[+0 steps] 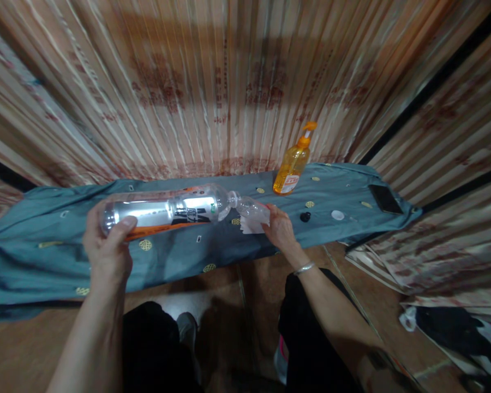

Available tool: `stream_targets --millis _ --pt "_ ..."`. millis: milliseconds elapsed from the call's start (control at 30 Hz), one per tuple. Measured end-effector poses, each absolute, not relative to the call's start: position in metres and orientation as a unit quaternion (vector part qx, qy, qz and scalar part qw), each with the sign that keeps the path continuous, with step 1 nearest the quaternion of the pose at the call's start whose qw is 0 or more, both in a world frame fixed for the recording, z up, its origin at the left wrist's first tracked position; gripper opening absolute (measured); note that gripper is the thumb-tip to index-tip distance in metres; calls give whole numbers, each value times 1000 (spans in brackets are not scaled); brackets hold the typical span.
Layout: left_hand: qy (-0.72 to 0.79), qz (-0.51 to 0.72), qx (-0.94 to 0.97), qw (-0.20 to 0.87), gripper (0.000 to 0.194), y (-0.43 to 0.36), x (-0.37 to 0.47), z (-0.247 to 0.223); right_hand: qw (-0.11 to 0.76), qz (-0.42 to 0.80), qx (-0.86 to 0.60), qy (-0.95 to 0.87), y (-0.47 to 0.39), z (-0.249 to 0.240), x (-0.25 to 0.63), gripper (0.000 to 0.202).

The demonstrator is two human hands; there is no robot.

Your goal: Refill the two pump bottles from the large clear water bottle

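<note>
My left hand (108, 245) is closed round the base of a large clear plastic bottle (167, 210) with a silver and orange label. The bottle lies nearly level above the cloth, its neck pointing right. At that neck is the narrow end of a small clear plastic bottle or funnel-like piece (249, 205); I cannot tell whether the two are joined. My right hand (281, 232) grips the small piece from the right, its fingertips partly hidden. A white, jagged-edged scrap or label (251, 224) hangs just below the piece, beside my fingers.
A blue-green patterned cloth (213, 248) covers the long, narrow surface. An orange pump bottle (292, 166) stands near the back. Towards the right lie a small black object (305, 216), a white disc (337, 215) and a dark phone-like slab (385, 198). Curtains (237, 93) hang behind.
</note>
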State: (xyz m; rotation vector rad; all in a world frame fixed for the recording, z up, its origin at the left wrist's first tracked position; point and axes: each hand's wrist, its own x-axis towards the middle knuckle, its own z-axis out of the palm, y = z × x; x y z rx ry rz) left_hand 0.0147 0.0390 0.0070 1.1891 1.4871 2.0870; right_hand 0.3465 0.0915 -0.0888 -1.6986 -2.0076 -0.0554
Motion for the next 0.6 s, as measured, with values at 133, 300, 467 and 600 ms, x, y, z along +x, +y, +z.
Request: stream_targets --millis 133,300,467,600 --pt "510 734 418 160 39 38 15 8 247 -23 -630 -736 92 -88 346 49" --pt "522 723 425 155 39 38 15 9 237 -18 -630 -739 92 -87 346 49" --pt "512 729 424 163 41 39 15 9 250 -18 -625 -739 92 -89 346 50" --pt "515 730 421 156 42 39 15 8 257 -16 -623 -738 92 -89 346 50"
